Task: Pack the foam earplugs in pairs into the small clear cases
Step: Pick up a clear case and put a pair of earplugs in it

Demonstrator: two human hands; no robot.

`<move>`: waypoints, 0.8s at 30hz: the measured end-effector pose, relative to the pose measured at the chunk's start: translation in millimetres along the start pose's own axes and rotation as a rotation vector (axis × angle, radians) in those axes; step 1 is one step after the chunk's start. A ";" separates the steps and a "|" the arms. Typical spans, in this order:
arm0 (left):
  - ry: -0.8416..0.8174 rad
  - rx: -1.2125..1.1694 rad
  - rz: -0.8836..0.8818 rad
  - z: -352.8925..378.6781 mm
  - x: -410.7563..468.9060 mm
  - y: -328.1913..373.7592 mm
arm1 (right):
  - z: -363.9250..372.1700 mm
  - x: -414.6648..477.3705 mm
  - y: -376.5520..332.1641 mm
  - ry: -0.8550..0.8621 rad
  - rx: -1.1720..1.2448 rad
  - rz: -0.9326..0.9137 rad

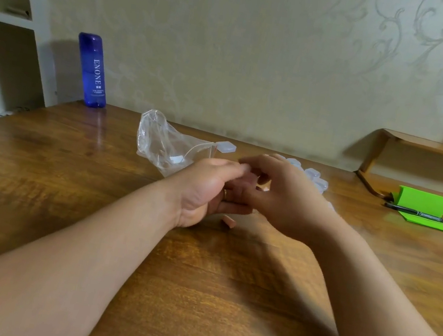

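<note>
The left hand (207,192) and right hand (286,197) meet above the brown wooden table (191,296), fingers curled towards each other; blur and overlap hide whether either pinches anything, so their grip cannot be told. One small pink foam earplug (229,222) lies on the table just beneath the left hand. A small clear plastic case (225,147) sits farther back, beside a crumpled clear plastic bag (165,146); more clear cases (314,178) cluster behind the right hand. A tall blue bottle (92,71) stands far left
</note>
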State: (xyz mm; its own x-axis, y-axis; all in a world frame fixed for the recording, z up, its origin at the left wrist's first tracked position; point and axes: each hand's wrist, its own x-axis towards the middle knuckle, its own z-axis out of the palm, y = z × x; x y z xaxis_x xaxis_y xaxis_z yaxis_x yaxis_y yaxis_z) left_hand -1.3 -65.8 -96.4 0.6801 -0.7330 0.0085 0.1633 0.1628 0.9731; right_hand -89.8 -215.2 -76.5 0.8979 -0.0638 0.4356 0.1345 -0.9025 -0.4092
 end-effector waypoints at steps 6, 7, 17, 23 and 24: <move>0.100 -0.048 -0.013 -4.1 1.0 6.0 | -63.9 -14.1 32.4 -0.160 -0.144 0.224; 0.105 -0.041 -0.014 -3.9 0.9 6.4 | -68.7 -16.2 38.2 -0.189 -0.153 0.267; 0.121 -0.013 -0.023 -4.3 0.3 7.4 | -69.5 -15.3 50.5 -0.494 -0.330 0.478; 0.130 -0.001 -0.022 -2.6 -2.2 8.3 | -65.6 -14.1 51.5 -0.504 -0.296 0.520; 0.133 0.000 -0.020 -2.3 -2.2 8.6 | -65.9 -14.0 50.7 -0.496 -0.297 0.517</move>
State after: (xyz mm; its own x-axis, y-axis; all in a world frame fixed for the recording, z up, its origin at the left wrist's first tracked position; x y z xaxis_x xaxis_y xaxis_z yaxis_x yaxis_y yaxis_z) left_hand 0.2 -61.2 -88.6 0.7653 -0.6423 -0.0413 0.1775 0.1490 0.9728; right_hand -123.1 -288.2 -50.6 0.9079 -0.3733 -0.1909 -0.4083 -0.8907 -0.1999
